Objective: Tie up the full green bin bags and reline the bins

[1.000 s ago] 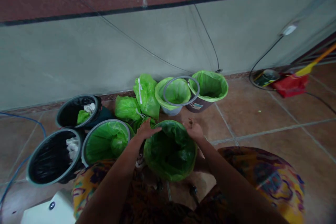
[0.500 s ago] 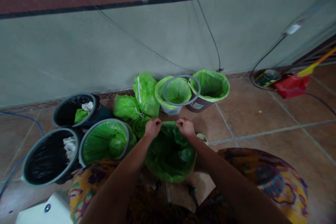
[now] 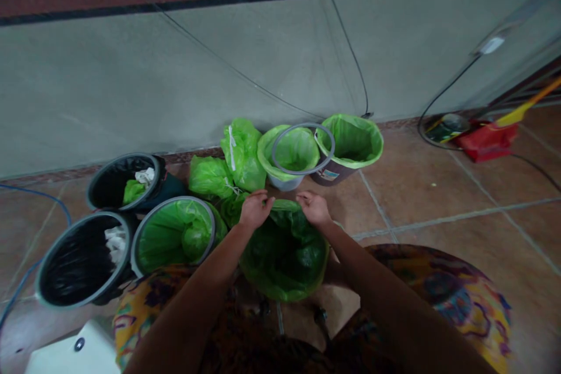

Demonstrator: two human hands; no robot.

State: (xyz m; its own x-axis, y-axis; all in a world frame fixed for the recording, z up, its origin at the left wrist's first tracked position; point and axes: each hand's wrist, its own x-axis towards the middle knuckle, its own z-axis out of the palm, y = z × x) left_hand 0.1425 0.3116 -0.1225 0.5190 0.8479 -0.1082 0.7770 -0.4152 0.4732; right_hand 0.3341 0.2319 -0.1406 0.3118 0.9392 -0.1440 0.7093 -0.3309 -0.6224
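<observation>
A small bin lined with a green plastic bag (image 3: 284, 257) stands on the floor right in front of me. Both my hands rest on the far edge of its liner. My left hand (image 3: 255, 209) pinches the green plastic at the rim, fingers curled. My right hand (image 3: 312, 207) grips the same edge a little to the right, fingers bent over the plastic. The bag's mouth sags open below the hands.
Left stand a green-lined bin with a grey ring (image 3: 175, 236) and two black-lined bins (image 3: 83, 266) (image 3: 125, 181) holding paper. Tied green bags (image 3: 239, 155) lie by the wall, beside two more green-lined bins (image 3: 291, 155) (image 3: 350, 143). A red dustpan (image 3: 484, 140) and cables sit at right.
A second ago my hands lay spread on opposite sides of the rim. They came together at the far edge and took hold of the liner; now they sit slightly further apart.
</observation>
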